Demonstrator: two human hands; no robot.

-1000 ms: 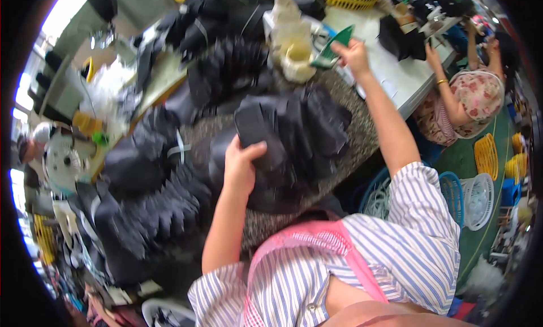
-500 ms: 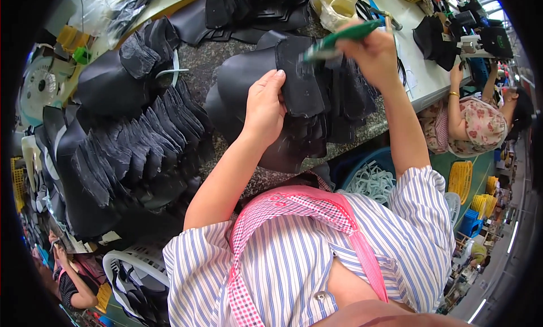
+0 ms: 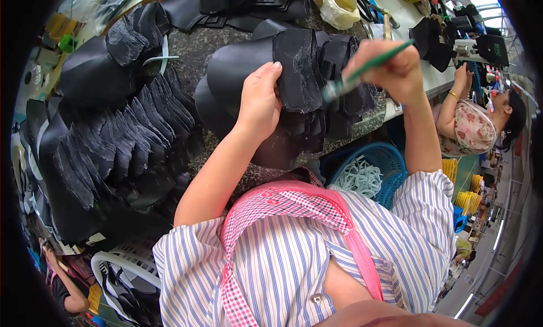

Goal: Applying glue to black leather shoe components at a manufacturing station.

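Observation:
My left hand [image 3: 261,98] pinches the edge of a black leather-like piece [image 3: 298,72] on top of a loose stack at the middle of the worktop. Whitish wet-looking streaks run along that piece's right part. In my right hand [image 3: 396,72] is a brush [image 3: 375,61] with a green handle, held slantwise and blurred by motion. Its pale bristle end is close to the piece's right edge; whether it touches cannot be made out. More black pieces [image 3: 342,95] fan out to the right under and beside the brush.
Overlapping black pieces with streaked edges [image 3: 121,134] fill the speckled worktop's [image 3: 186,50] left side. At the back stands a glue-crusted cream container [image 3: 338,9]. A blue basket [image 3: 390,163] of pale strips sits below the front edge, a white basket [image 3: 124,270] lower left. Another person [image 3: 472,120] works at right.
My right hand has swung the brush right and downward, from over the piece to its right edge. Whitish streaks on the piece show more plainly. My left hand keeps its pinch; the whole view has shifted slightly.

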